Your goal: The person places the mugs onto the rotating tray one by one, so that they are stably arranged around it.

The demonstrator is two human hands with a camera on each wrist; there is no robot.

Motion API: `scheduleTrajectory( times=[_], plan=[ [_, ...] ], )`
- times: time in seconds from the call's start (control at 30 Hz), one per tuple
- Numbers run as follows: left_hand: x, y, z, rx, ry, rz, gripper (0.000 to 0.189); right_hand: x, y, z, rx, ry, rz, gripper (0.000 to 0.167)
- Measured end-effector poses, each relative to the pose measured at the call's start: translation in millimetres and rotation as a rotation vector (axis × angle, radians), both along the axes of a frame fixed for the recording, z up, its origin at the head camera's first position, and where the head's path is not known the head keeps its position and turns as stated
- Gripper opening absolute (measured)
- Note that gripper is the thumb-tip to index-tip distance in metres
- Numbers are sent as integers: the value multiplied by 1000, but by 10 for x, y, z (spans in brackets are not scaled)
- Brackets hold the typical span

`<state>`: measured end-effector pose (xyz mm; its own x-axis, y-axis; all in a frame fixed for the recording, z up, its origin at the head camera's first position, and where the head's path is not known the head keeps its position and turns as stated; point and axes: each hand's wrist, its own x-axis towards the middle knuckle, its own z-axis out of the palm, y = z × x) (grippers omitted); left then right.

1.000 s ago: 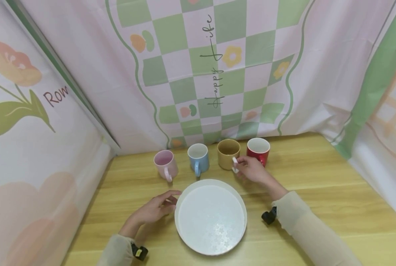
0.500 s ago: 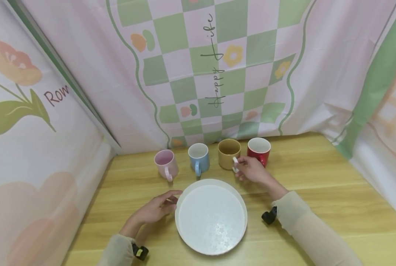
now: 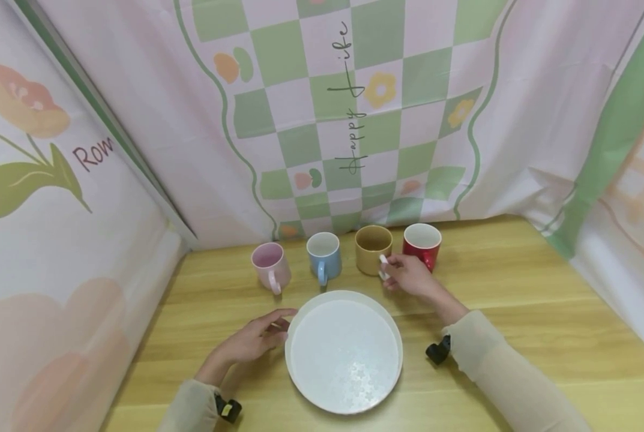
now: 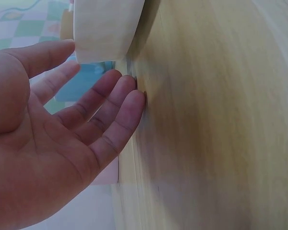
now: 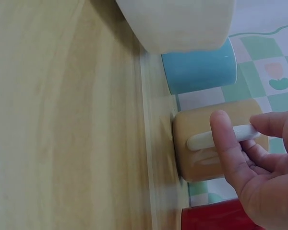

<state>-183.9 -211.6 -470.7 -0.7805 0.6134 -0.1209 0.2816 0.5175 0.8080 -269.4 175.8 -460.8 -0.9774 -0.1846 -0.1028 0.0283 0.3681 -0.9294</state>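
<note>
A round white tray (image 3: pixel 343 354) lies on the wooden table in front of the mugs. At its left rim is my left hand (image 3: pixel 254 337), fingers loosely bent; in the left wrist view the thumb and a fingertip touch the tray's wall (image 4: pixel 105 31). My right hand (image 3: pixel 412 277) pinches the white handle (image 5: pixel 199 141) of a mustard-brown mug (image 3: pixel 370 258) between thumb and fingers. That mug stands upright on the table, second from the right in the row. Just behind my right hand is a red mug (image 3: pixel 408 246), white inside, its lower part covered by the hand.
To the left in the row stand a light blue mug (image 3: pixel 327 264) and a pink mug (image 3: pixel 273 273), their handles facing forward. Behind the table (image 3: pixel 516 312) hangs a green-and-white checked cloth (image 3: pixel 354 120). A printed cloth wall (image 3: pixel 57 252) borders the left side.
</note>
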Motion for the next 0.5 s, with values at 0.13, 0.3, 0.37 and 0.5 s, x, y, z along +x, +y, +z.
scheduleTrajectory(
  times=[0.13, 0.3, 0.37, 0.5],
  plan=[
    [4, 2, 0, -4, -2, 5, 50, 2, 11, -11, 3, 11, -6, 34],
    [-1, -1, -7, -7, 5, 6, 50, 4, 29, -25, 7, 33, -5, 31],
    [-4, -3, -7, -9, 8, 6, 50, 7, 33, -25, 9, 42, -5, 30],
    [-9, -9, -7, -13, 8, 4, 51, 19, 44, -17, 5, 56, -2, 29]
  ],
)
